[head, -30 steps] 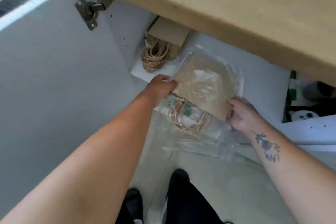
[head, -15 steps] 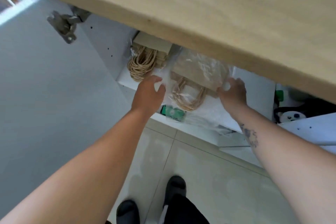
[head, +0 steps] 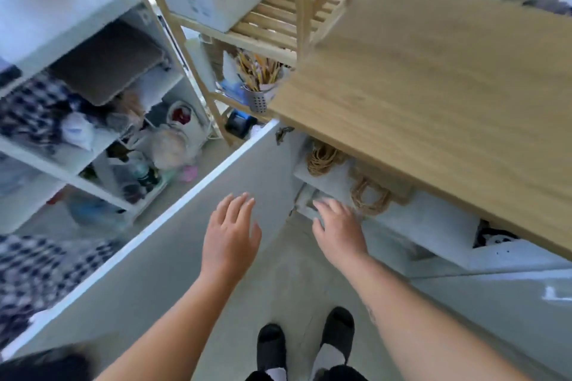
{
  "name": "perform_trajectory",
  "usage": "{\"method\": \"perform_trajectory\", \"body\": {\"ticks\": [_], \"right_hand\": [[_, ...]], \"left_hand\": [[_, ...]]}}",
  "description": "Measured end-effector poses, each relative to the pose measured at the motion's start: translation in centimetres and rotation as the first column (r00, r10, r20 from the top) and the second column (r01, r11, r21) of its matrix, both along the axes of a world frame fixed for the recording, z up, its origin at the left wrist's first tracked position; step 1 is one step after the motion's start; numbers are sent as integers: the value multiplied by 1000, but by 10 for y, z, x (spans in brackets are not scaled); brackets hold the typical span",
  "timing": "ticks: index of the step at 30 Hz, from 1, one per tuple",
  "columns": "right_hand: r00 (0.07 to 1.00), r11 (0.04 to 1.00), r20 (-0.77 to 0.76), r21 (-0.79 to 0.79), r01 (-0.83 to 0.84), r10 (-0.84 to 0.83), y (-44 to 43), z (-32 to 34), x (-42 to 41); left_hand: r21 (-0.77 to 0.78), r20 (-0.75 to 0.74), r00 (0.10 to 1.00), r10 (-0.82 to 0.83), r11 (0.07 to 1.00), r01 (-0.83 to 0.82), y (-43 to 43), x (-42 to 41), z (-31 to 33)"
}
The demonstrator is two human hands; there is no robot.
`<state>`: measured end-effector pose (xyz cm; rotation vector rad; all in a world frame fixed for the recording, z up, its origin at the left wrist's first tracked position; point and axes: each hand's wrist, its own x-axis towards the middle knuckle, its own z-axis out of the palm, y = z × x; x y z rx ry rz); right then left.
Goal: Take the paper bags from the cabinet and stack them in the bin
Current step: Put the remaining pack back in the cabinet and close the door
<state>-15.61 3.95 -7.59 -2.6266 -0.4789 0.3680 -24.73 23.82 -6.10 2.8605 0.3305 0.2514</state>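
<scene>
Brown paper bags with twine handles lie on the white cabinet shelf point(head: 334, 182) under the wooden top. One bundle point(head: 323, 158) sits at the shelf's left end, and a second bundle point(head: 371, 195) lies to its right with its handles hanging toward the shelf's front edge. My left hand point(head: 230, 235) hovers flat with fingers spread, in front of the open cabinet door and apart from the bags. My right hand point(head: 335, 229) is also empty with fingers apart, just below the shelf's front edge. No bin is in view.
The open grey cabinet door point(head: 173, 241) stands left of my hands. The wooden countertop point(head: 433, 86) overhangs the shelf. A white shelving unit point(head: 77, 102) full of clutter and a wooden rack point(head: 263, 25) stand further left. My feet point(head: 306, 343) are on the floor below.
Both hands have let go of the plastic-wrapped bundle, which now lies on the shelf, and have pulled back. The camera has risen and swung left, which shows the room.
</scene>
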Motion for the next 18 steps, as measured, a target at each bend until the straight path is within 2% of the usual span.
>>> {"method": "perform_trajectory", "body": {"ticks": [4,7,11,14,18], "right_hand": [[968,971,104,46,-233,227,81,45,-19],[914,924,145,-13,-382,380,130,63,-30],[840,844,105,-146,-516,532,175,70,-43],[820,800,32,-246,-547,571,193,66,-54],[844,809,-15,-276,-519,536,196,63,-64]], "left_hand": [[140,33,993,110,984,-114,55,-65,26],[198,-8,976,216,958,-210,95,-103,34],[202,-80,942,327,931,-306,128,-146,34],[178,-103,948,302,943,-282,140,-173,28],[49,-108,948,300,954,-296,145,-182,23]]}}
